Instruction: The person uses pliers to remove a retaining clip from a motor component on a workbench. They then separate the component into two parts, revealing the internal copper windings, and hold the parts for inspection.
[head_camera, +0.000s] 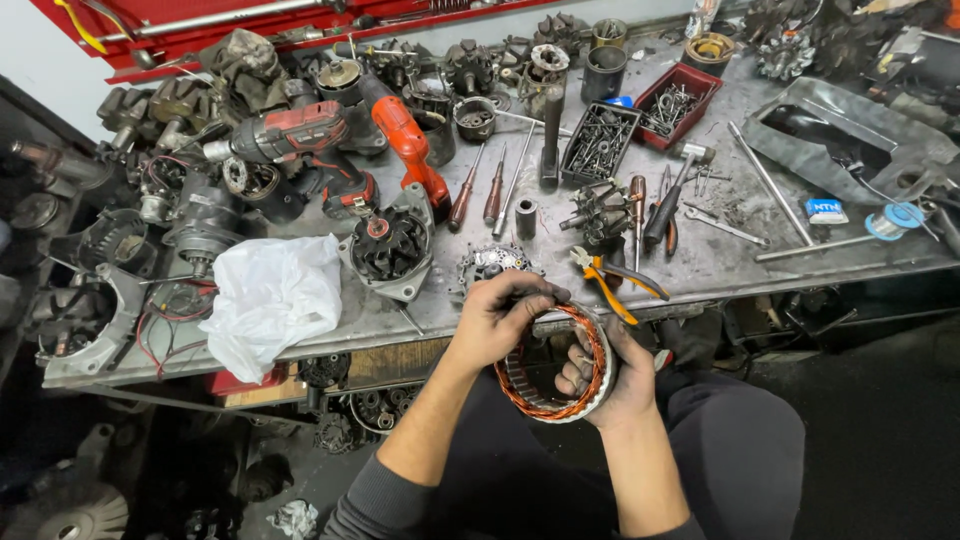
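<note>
Both my hands hold a round metal stator ring (540, 392) wound with copper-orange wire, just below the front edge of the workbench (700, 275). My left hand (497, 318) grips the ring's upper left rim, fingers curled over the top. My right hand (608, 372) cradles its right side, fingers hooked inside the ring. On the bench right above lie an alternator housing (392, 250), a small finned part (492, 262) and orange-handled pliers (608, 290).
A white plastic bag (270, 300) lies at the bench's front left. Cordless drills (320, 150), screwdrivers (478, 190), a rotor (600, 215), trays of bolts (600, 140) and a hammer (672, 195) crowd the bench. More alternator parts sit on the left and on the floor.
</note>
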